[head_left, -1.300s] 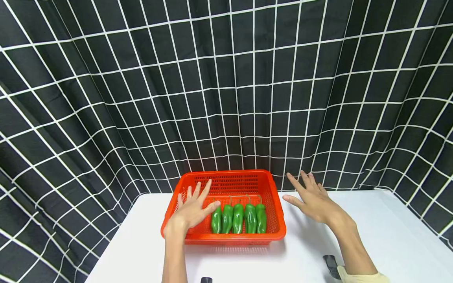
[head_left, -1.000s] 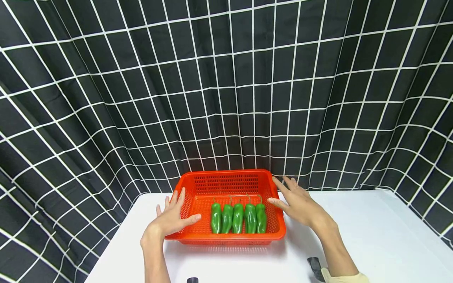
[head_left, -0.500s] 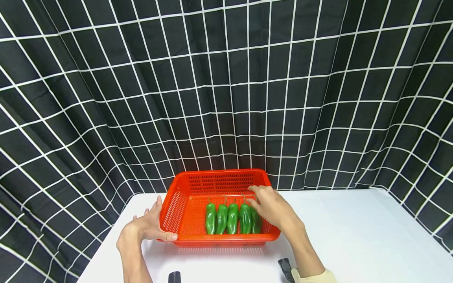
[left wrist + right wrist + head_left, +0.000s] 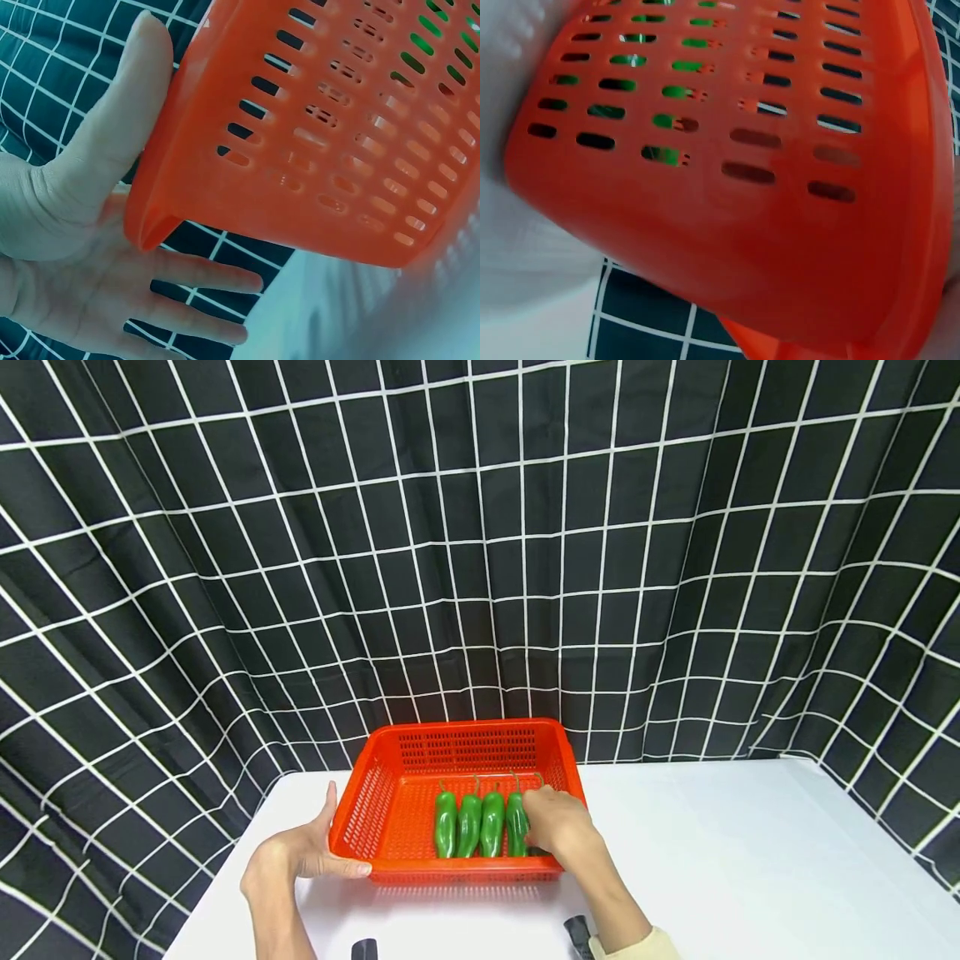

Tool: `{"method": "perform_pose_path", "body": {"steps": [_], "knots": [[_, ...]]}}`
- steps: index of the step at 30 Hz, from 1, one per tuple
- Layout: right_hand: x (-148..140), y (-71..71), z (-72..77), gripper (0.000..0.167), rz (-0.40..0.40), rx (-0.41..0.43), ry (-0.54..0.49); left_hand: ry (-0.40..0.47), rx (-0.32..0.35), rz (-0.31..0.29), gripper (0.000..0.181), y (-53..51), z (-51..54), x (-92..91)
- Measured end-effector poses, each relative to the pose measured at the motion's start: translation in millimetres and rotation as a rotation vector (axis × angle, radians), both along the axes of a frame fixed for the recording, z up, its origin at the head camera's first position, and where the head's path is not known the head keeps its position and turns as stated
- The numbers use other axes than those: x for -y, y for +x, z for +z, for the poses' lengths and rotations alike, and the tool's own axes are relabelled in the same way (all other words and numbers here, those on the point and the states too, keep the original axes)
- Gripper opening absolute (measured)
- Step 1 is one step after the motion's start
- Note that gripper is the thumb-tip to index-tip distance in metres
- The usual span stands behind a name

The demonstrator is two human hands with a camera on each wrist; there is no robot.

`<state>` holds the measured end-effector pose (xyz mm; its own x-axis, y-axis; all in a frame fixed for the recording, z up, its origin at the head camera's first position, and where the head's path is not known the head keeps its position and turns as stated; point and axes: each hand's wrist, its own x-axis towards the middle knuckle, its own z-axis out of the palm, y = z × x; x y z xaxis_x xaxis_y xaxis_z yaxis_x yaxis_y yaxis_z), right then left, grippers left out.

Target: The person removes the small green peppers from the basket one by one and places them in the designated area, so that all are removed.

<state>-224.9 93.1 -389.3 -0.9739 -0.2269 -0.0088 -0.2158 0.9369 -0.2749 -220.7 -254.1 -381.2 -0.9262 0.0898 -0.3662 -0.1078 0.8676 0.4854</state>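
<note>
An orange-red plastic basket (image 4: 390,864) with slotted walls stands on the white table. Inside it several green peppers (image 4: 492,827) lie in a row, stems pointing away. My left hand (image 4: 296,852) is at the basket's front left corner, thumb touching the front rim. In the left wrist view, the left hand's fingers (image 4: 199,274) extend straight beyond the basket's corner. My right hand (image 4: 557,822) reaches over the right rim, down onto the rightmost pepper, whose stem (image 4: 538,777) shows above it. Its fingertips and most of that pepper are hidden; the basket wall (image 4: 705,232) fills the right wrist view.
The white table (image 4: 712,843) extends to the right of the basket. A black curtain (image 4: 480,568) with a white grid hangs behind and at both sides. Small black devices (image 4: 578,935) show near each wrist at the front.
My left hand has moved from above the basket leftwards to its front left corner. My right hand has come in from the right and lowered over the rightmost pepper. The view has shifted slightly.
</note>
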Motion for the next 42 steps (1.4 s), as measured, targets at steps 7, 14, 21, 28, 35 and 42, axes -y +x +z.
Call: {"method": "perform_pose_path", "body": {"steps": [7, 14, 21, 28, 35, 42], "knots": [[9, -1.1, -11.2, 0.018, -0.049, 0.017, 0.089, 0.067, -0.005, -0.025, 0.141, -0.8, -9.3, 1.7], [11, -2.0, -17.6, 0.019, -0.082, 0.045, 0.109, 0.084, -0.009, -0.025, 0.136, -1.9, -11.3, -2.1], [10, -2.4, -18.6, 0.022, -0.097, 0.064, 0.11, 0.082, -0.015, -0.047, 0.137, -3.0, -11.6, -3.4], [12, -4.6, -21.0, 0.028, -0.106, 0.047, 0.081, 0.082, -0.052, -0.089, 0.139, -2.3, -13.6, -1.3], [13, -3.6, -20.5, 0.022, -0.135, 0.053, -0.036, 0.119, -0.043, -0.093, 0.137, -2.3, -13.3, -0.6], [17, 1.7, -15.0, 0.028, -0.153, 0.046, -0.107, 0.086, -0.041, -0.08, 0.138, -1.5, -10.4, 3.5]]}}
